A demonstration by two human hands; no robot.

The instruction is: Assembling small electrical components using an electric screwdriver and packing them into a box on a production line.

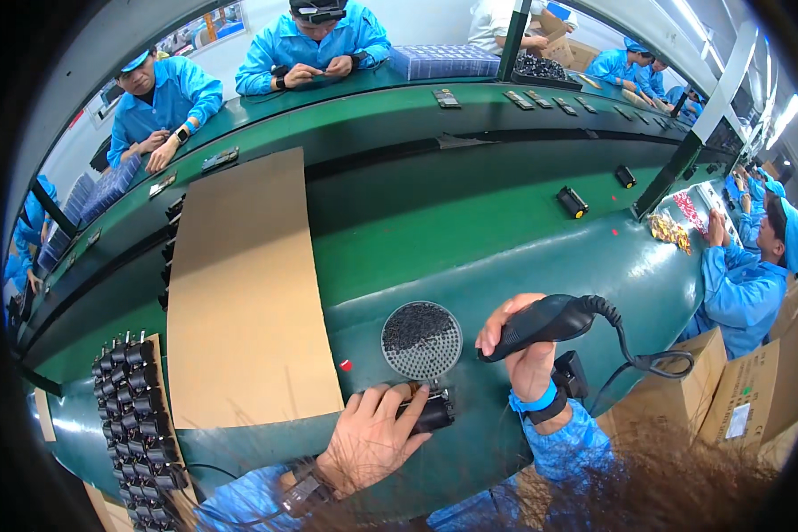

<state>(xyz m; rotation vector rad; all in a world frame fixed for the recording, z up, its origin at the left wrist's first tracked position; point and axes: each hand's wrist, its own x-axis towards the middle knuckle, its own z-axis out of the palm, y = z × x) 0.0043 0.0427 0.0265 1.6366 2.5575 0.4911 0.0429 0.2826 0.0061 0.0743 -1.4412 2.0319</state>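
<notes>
Smooth plastic tool [545, 324], glossy tabletop [607, 282].

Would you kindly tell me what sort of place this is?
Probably a factory assembly line: people in blue workwear flank what looks like a green conveyor, with black parts set in rows.

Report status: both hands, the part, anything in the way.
Right hand gripping black corded tool. Left hand on black cylindrical part. Round tray of small black pieces close beyond that part.

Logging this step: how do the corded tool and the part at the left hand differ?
The tool is raised in the right hand; the part is low at the left hand. The tool looks longer and tapered; the part, partly covered, looks stubbier. Both are black.
</notes>
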